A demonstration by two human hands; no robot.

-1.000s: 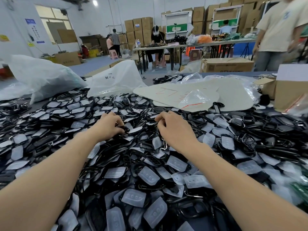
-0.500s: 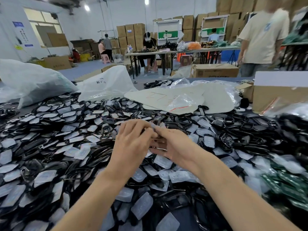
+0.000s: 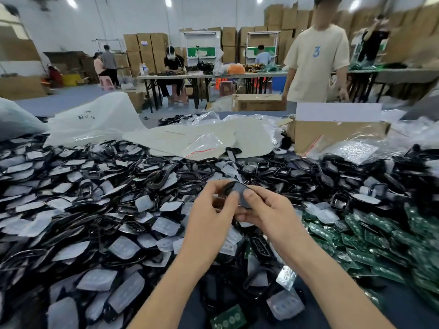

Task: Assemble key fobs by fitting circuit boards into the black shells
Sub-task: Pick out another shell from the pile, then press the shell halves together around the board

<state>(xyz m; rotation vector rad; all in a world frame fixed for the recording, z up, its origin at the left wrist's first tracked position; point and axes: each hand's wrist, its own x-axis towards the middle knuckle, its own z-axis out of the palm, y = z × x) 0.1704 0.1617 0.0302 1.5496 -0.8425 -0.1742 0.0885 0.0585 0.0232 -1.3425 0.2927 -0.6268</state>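
Black and small, the shell [image 3: 240, 189] is held up over the big pile of shells [image 3: 95, 210]. The left hand [image 3: 209, 219] and right hand [image 3: 270, 217] are close together, and both pinch it. A grey pad may lie on it, but it is blurry. Green circuit boards [image 3: 380, 243] lie to the right.

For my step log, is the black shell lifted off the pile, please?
Lifted: the left hand and right hand pinch the black shell above the pile.
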